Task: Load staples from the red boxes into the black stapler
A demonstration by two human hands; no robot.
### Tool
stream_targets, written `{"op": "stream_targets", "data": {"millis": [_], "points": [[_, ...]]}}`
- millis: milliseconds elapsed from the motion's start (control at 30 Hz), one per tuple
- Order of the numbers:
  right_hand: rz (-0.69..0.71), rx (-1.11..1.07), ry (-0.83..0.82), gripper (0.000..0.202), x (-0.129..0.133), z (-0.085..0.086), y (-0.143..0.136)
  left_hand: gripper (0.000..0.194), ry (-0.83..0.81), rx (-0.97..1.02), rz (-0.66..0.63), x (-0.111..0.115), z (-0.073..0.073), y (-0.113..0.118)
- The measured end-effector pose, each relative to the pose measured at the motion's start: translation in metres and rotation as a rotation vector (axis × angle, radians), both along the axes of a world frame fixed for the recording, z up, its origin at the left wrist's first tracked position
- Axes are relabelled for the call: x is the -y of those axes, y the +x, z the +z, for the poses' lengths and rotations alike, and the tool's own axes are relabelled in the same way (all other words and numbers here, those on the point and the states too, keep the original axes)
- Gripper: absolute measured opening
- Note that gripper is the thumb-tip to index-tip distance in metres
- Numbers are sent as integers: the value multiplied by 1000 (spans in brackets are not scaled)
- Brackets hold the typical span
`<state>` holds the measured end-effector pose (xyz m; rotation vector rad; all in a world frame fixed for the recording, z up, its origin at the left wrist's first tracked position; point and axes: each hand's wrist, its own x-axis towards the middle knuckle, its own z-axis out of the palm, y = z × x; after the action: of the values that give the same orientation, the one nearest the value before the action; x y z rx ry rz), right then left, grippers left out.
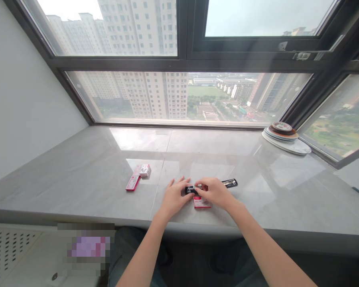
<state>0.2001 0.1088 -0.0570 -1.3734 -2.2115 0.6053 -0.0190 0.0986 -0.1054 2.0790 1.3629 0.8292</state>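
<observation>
A black stapler (190,189) lies opened out on the grey stone counter (86,179). Its far part (229,183), with a metal channel, shows beyond my right hand. My left hand (175,197) holds the stapler's left end between thumb and forefinger, the other fingers spread out. Over the middle of the stapler, my right hand (211,190) is closed in a pinch; what its fingertips hold is hidden. Just in front of the hands lies a small red-and-white box (202,202), partly covered by the right hand.
Farther left lie a flat red-and-white pack (133,183) and a small white-and-pink box (145,170). A stack of plates (283,133) stands at the back right corner by the window. Below the counter's left front is a white perforated surface (26,255), with a blurred patch beside it.
</observation>
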Motion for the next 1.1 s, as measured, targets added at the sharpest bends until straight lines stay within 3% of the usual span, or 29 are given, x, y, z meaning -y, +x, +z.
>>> {"op": "stream_targets", "data": {"millis": [333,600,800,900,1100], "points": [[24,25,-15,25,-3,1,4,24,9,-19,-2,0,1,0],[-181,107,-39,29,11,4,8,23,17,-17,6,-1,1,2],[-110,-137,-155,34,29,-2,-3,25,22,-24,1,-1,1,1],[-175,-274,-229,39,38,-12,15,23,20,-19,10,-1,1,1],[-457,-398,-510,53,46,-37,91,18,-2,-2,8,0,4,1]]}}
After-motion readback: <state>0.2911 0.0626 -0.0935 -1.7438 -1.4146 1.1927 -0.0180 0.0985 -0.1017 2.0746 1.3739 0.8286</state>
